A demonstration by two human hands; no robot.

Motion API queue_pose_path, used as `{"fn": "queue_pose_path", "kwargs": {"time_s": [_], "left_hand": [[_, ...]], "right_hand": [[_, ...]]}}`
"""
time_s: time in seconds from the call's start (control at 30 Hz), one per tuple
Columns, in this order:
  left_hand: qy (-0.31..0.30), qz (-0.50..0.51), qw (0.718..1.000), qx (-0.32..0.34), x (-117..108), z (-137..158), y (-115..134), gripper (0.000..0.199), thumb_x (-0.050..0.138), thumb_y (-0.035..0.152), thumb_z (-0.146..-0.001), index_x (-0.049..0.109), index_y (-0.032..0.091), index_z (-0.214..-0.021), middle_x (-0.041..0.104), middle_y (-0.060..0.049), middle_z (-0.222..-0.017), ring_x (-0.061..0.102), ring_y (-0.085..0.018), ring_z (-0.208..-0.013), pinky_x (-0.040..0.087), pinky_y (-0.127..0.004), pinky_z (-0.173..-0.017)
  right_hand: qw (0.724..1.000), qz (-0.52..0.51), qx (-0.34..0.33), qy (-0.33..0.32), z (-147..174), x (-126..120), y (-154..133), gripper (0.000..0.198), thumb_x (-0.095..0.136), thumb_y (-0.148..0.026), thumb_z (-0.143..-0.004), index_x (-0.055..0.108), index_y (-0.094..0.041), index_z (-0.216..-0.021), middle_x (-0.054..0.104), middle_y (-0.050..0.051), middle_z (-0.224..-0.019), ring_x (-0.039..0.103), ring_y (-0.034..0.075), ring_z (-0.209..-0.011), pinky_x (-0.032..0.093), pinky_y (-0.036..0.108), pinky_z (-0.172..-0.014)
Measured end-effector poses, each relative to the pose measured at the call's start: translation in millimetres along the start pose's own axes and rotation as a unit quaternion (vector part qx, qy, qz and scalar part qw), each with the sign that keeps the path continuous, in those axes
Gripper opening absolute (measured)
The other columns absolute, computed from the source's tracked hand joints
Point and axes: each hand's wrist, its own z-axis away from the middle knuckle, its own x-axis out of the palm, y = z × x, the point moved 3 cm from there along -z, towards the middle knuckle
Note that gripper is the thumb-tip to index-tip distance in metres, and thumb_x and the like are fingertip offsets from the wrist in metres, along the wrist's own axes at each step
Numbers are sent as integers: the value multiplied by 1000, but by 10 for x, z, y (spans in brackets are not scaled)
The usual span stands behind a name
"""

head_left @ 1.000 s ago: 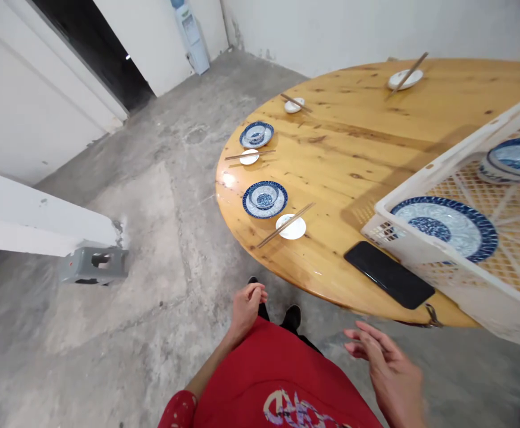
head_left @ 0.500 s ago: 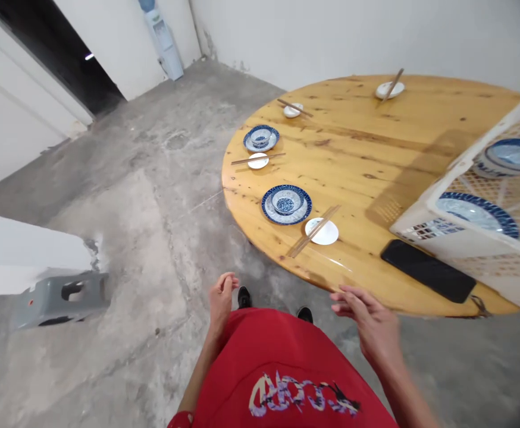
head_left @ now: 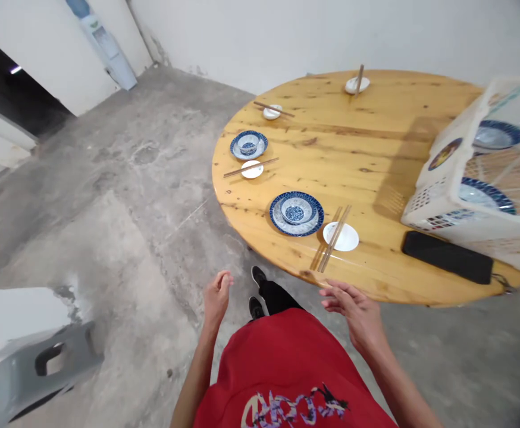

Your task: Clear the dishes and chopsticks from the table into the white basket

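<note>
I'd watch that right hand [head_left: 357,310] (fingers loosely parted, empty; left hand [head_left: 216,296] curled in, nothing visible) by the wooden table [head_left: 376,274]: a low sweep could clip the chopsticks [head_left: 336,236] jutting past the white saucer [head_left: 349,239] beside the blue-rimmed plate [head_left: 296,232] and roll them off.

Water dispenser [head_left: 108,53]: We see a white upright unit by the wall [head_left: 331,35], near the room's corner, with a blue bottle [head_left: 78,7] on top, cut off by the view.
Doorway [head_left: 1,89]: We note a dark opening left of the dispenser, showing one bright strip [head_left: 16,70].
Floor [head_left: 108,244]: We observe grey concrete, mottled and stained.
Pillar [head_left: 19,324]: We find it white, lower left, worn at its base.
Stool [head_left: 23,378]: We identify grey material with a handle slot, just beside the pillar, partly out of view.
Phone [head_left: 447,257]: We locate it lying flat on the surface [head_left: 318,169], black, with a dark strap [head_left: 504,282] at its right end.
</note>
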Motion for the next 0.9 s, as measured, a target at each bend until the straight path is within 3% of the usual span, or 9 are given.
{"fn": "queue_pose_path", "kwargs": {"time_s": [0.23,0.47,0.7,0.9], "left_hand": [[-40,-4,993,111,100,-873,659,30,51,40,-93,72,20,-103,78,-6,-92,75,-20,-83,54,-32,-81],[-67,-42,992,103,56,-1491,901,33,54,45,-92,72,19,-102,77,-7,-90,74,-20,-82,57,-32,-80],[-75,-31,994,69,165,-1925,1053,35,55,47,-90,73,19,-100,77,-7,-90,74,-20,-81,60,-33,-82],[-106,-30,987,120,170,-2530,1449,32,55,43,-89,73,18,-97,77,-7,-89,74,-19,-79,59,-32,-79]], "right_hand": [[998,-52,2,35,-661,477,-229,67,92,-53,-50,67,-16,-99,76,6,-77,68,16,-54,57,25,-50],[994,-67,-12,83,-1239,987,-339,66,87,-54,-58,60,-18,-106,73,3,-73,66,18,-51,56,30,-47],[996,18,1,87,-1608,1057,-338,45,76,-53,-75,64,-21,-105,72,8,-70,68,28,-54,54,39,-47],[993,36,-10,110,-1782,1071,-246,38,74,-48,-78,69,-21,-104,68,7,-61,69,32,-56,56,45,-53]]}}
